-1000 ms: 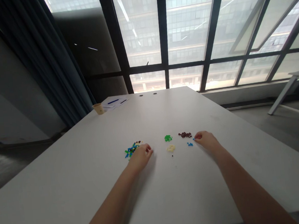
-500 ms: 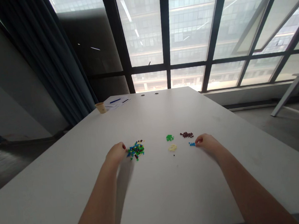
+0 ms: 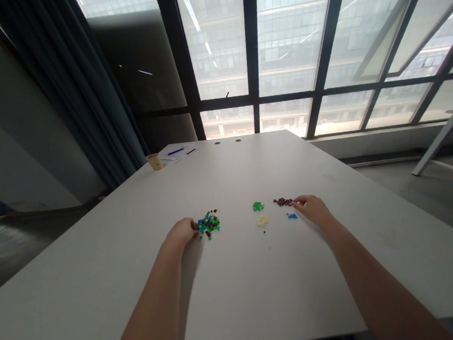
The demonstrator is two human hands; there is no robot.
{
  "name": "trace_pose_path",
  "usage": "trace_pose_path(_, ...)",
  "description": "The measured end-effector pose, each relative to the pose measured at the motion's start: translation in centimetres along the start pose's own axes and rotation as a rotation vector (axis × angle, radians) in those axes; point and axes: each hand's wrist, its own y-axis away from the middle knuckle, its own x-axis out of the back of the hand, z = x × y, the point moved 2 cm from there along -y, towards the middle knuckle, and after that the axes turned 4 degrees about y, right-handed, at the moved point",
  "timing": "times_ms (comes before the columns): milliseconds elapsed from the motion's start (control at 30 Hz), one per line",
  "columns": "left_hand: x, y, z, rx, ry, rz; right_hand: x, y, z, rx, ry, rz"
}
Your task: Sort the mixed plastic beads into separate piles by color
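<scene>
My left hand rests at the left edge of a mixed pile of small plastic pieces, coloured green, blue, brown and yellow. Its fingers are curled together, and what they hold is hidden. On the other side, my right hand pinches at the right end of a heap of dark brown pieces; whatever is between the fingertips is too small to make out. Just below that hand lies a little group of blue pieces. Green pieces and pale yellow pieces form separate heaps between the hands.
A single dark piece lies below the yellow heap. At the far left of the white table stand a tan paper cup and papers with a blue pen. Tall windows rise behind the table.
My right hand has moved away from the blue pieces, up to the brown heap. My left hand has shifted slightly right, against the mixed pile. The view has tilted a little.
</scene>
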Motion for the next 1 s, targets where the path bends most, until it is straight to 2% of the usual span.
trace_pose_path(667, -0.5, -0.1, 0.1, -0.011, -0.053, 0.049, -0.6, -0.1, 0.2, 0.024, -0.024, -0.038)
trace_pose_path(900, 0.3, 0.0, 0.4, -0.02, -0.041, 0.125, -0.5, 0.0, -0.1, 0.023, -0.033, -0.048)
trace_pose_path(1000, 0.7, 0.5, 1.1, -0.074, 0.014, 0.143, -0.4, 0.1, -0.4, 0.026, -0.036, -0.049)
